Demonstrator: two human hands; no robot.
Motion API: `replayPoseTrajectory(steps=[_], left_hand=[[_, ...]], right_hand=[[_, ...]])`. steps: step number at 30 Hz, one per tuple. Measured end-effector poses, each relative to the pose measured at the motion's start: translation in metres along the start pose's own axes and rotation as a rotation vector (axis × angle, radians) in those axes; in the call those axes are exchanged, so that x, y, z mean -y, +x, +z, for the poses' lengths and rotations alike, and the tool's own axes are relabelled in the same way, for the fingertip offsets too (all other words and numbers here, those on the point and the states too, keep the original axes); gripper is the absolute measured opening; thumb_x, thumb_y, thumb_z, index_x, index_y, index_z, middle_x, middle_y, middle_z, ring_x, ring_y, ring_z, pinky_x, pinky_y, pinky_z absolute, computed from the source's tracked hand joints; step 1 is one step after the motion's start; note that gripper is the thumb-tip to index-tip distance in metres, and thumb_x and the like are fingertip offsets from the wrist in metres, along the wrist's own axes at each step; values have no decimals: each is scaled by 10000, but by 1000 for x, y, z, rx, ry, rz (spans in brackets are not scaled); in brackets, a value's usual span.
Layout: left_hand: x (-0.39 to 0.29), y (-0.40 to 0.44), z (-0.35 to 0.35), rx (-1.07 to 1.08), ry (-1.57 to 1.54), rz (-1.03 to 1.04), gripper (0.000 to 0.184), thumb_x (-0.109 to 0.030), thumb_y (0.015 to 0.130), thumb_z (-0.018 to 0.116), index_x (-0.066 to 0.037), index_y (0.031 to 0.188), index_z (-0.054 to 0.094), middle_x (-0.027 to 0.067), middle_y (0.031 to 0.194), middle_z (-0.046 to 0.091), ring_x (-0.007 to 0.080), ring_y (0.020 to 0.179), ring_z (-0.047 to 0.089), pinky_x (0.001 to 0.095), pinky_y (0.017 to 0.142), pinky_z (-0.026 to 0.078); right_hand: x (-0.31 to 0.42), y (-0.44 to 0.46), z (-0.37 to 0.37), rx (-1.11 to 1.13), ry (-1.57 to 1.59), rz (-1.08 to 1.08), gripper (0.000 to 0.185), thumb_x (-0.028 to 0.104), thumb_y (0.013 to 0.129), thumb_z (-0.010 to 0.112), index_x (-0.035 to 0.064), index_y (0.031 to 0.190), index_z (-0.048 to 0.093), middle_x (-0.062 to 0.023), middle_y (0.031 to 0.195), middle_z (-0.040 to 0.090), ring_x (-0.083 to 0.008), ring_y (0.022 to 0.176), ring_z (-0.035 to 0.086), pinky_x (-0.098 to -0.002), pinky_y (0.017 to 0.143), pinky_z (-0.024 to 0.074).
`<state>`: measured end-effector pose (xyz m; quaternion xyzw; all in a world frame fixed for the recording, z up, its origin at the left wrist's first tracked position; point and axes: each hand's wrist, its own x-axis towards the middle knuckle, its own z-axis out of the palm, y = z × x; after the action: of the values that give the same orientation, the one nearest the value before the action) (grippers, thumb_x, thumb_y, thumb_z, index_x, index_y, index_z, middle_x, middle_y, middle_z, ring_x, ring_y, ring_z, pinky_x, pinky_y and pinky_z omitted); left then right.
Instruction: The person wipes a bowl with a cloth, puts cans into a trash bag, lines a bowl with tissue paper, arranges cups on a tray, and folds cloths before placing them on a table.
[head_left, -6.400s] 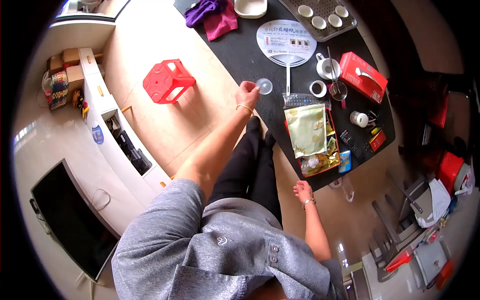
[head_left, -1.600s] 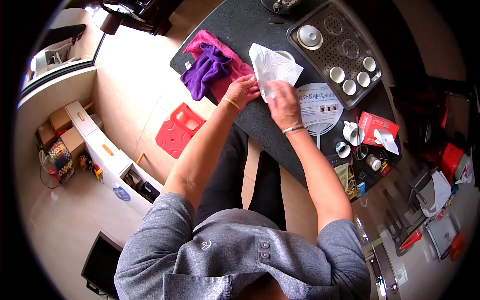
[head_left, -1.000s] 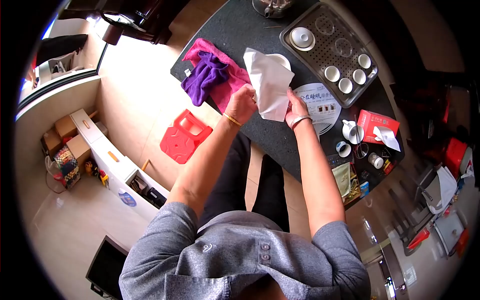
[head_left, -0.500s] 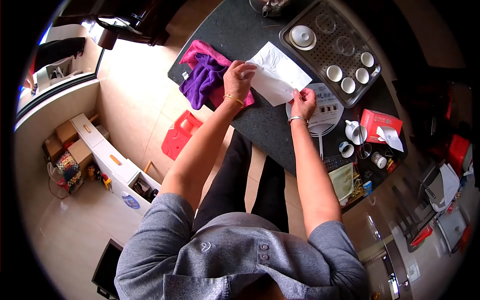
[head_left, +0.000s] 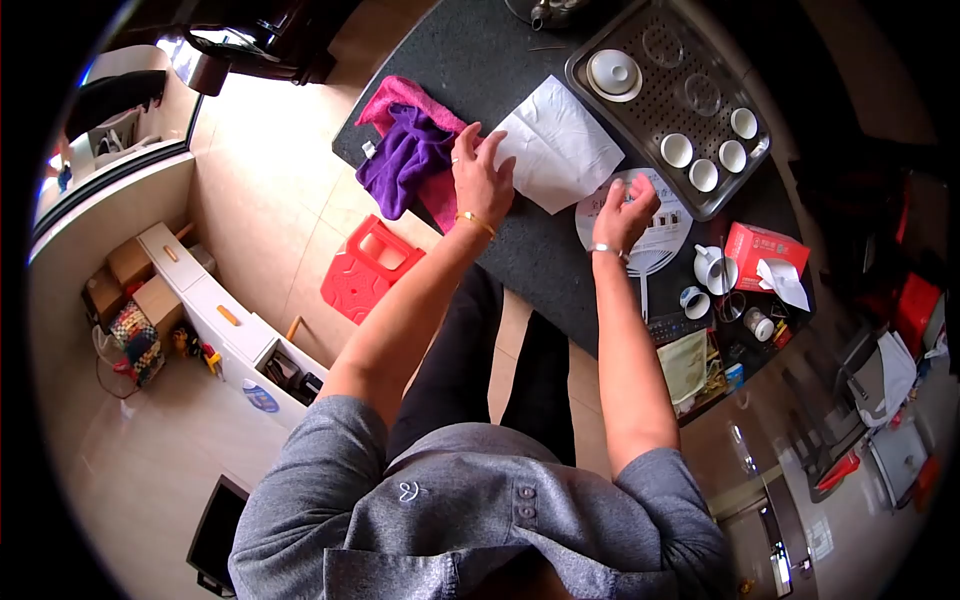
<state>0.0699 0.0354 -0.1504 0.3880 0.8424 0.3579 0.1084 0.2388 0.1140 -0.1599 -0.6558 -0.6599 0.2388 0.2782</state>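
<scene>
A white tissue [head_left: 562, 145] lies spread over the dark table [head_left: 545, 262], and the white dish seen earlier is hidden. At the tissue's left edge is my left hand [head_left: 482, 178], fingers apart and holding nothing. My right hand [head_left: 625, 212] is raised over the round paper fan [head_left: 664, 232], off the tissue's lower right corner, with its fingers apart and curved. A purple cloth [head_left: 408, 160] rests on a pink cloth [head_left: 437, 202] just left of my left hand.
A metal tray [head_left: 708, 207] with small white cups and a lidded bowl stands at the upper right. A red tissue box [head_left: 765, 252], a white pitcher [head_left: 708, 268] and a small cup [head_left: 693, 301] stand at the right. A red stool [head_left: 370, 270] is on the floor.
The tissue, held between both hands a second ago, was lowered and now lies flat. Both hands have let go of it, and my right hand has moved up and to the right.
</scene>
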Motion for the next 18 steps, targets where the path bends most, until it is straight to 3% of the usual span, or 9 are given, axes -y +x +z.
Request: replayPoseTrajectory(steps=[3,5,7,9,18], left_hand=[[-9,1,-7,84,202,304,396,-70,694,575,-136,1083,603,103,1241,472,309,1210,388,437,1008,304],[-13,2,-6,246,331,476,409,-95,711,539,-148,1114,594,59,1257,468,300,1265,331,464,1048,246],[-13,5,-1,383,443,513,442,-109,713,545,-157,1151,581,26,1312,436,297,1340,212,492,1085,158],[-13,9,2,471,502,493,442,-136,741,533,-153,1182,559,29,1332,416,304,1348,185,510,1088,130],[8,18,16,486,639,516,432,-183,795,496,-127,1223,516,62,1322,389,313,1355,153,553,1077,105]], right_hand=[[27,-2,-11,221,-137,-424,340,9,736,571,48,1071,534,-124,1049,510,-300,969,493,-410,870,388],[35,-5,-4,340,-267,-597,371,-2,736,536,86,1094,573,-73,1164,493,-304,1075,440,-415,903,378],[40,-8,4,413,-367,-657,334,56,782,522,93,1110,574,-52,1210,471,-314,1134,396,-434,915,373],[37,-7,15,459,-472,-674,331,123,829,495,111,1155,547,-32,1264,431,-310,1179,357,-443,928,364],[41,2,44,547,-602,-653,292,166,845,477,127,1129,536,-31,1209,434,-272,1141,373,-395,872,383]])
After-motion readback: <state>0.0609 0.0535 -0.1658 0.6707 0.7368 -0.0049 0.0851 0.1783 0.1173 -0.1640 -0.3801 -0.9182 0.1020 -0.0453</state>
